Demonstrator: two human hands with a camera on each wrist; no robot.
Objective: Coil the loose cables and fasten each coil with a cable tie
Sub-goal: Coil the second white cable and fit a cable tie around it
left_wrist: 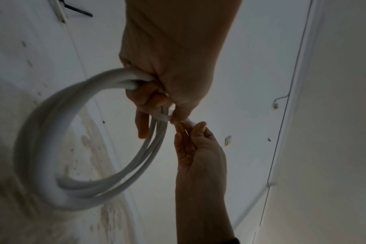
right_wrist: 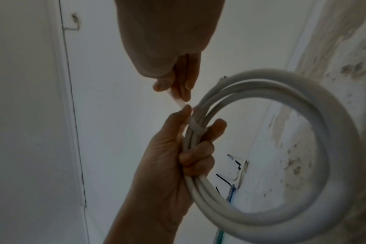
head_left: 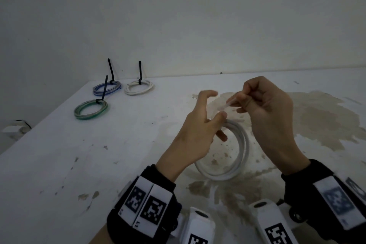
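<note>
A white cable coil (head_left: 240, 162) hangs over the table, held up in my left hand (head_left: 213, 119), whose lower fingers curl round its top strands. In the right wrist view a white cable tie (right_wrist: 195, 128) wraps those strands just above the curled fingers, with the left thumb against it. My right hand (head_left: 243, 99) pinches the tie's tail (head_left: 224, 106) between thumb and fingertips, stretched up and away from the coil. The left wrist view shows the tie's loop (left_wrist: 163, 117) around the bundle and the right hand (left_wrist: 195, 132) on the tail.
Three coils fastened with black ties lie at the table's back left: blue (head_left: 107, 87), white (head_left: 138, 87) and green (head_left: 91, 109). The white table (head_left: 59, 164) ends at a left edge and meets the wall behind. Brown stains (head_left: 320, 121) cover its right side.
</note>
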